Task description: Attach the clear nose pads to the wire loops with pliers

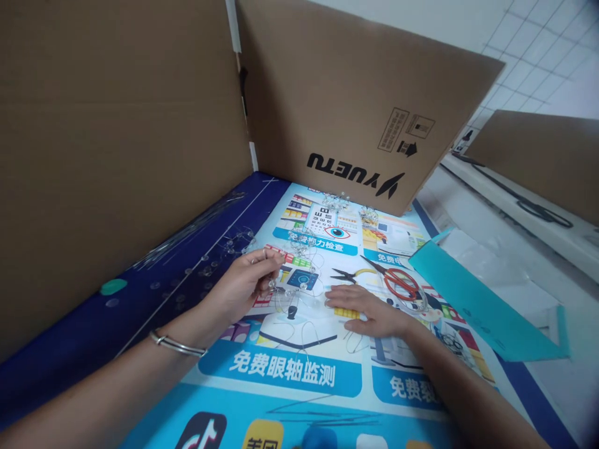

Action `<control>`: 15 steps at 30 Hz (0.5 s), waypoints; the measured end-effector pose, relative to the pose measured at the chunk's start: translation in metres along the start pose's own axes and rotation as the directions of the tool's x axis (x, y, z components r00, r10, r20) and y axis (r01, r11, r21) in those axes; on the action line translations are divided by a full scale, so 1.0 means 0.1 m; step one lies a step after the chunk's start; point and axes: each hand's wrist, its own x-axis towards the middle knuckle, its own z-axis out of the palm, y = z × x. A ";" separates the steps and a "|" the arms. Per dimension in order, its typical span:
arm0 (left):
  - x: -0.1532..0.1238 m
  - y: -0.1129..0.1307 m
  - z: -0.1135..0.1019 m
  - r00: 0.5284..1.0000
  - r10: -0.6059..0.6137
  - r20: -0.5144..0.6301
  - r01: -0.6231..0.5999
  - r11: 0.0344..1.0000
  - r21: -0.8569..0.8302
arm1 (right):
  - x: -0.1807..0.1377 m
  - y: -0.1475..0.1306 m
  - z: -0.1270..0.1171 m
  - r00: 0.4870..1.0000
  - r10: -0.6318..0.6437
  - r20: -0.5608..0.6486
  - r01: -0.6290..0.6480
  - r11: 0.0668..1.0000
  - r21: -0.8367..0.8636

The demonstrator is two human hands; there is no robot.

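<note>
My left hand (248,277), with a ring and a silver bangle on its wrist, is closed in a pinch on a thin beaded wire (289,293). Clear round beads hang along its loop, right of my fingers. Palm down on the printed sheet (299,337), my right hand (367,312) has its fingers stretched out and holds nothing I can see. Just beyond its fingertips lie small pliers (346,275) with dark jaws and yellowish grips. Red-handled scissors (401,284) rest further right. Loose wires (304,340) lie between my hands.
Tall cardboard panels (355,93) wall in the left and back. Clear bead clusters (336,202) sit near the back panel, others on the dark blue strip by a bundle of straight wires (187,231). A turquoise box (486,305) stands at right. Dark wires (322,411) lie in front.
</note>
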 end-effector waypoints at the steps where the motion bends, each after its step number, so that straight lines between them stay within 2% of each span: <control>1: 0.00 0.00 0.01 1.000 0.001 -0.003 -0.001 1.000 0.005 | -0.01 -0.01 -0.02 1.000 -0.001 0.006 0.001 1.000 0.020; 4: 0.00 0.01 0.01 1.000 0.002 -0.012 -0.002 1.000 0.010 | -0.05 -0.04 -0.10 1.000 0.029 -0.006 -0.029 0.999 0.042; 8: 0.00 0.00 0.01 1.000 0.004 -0.012 -0.004 1.000 -0.001 | -0.12 -0.13 -0.24 0.994 0.101 -0.035 -0.101 0.995 -0.015; 15: 0.01 -0.02 -0.01 1.000 0.017 0.019 -0.017 1.000 -0.003 | -0.10 -0.32 -0.25 0.988 0.124 0.094 -0.115 0.989 -0.088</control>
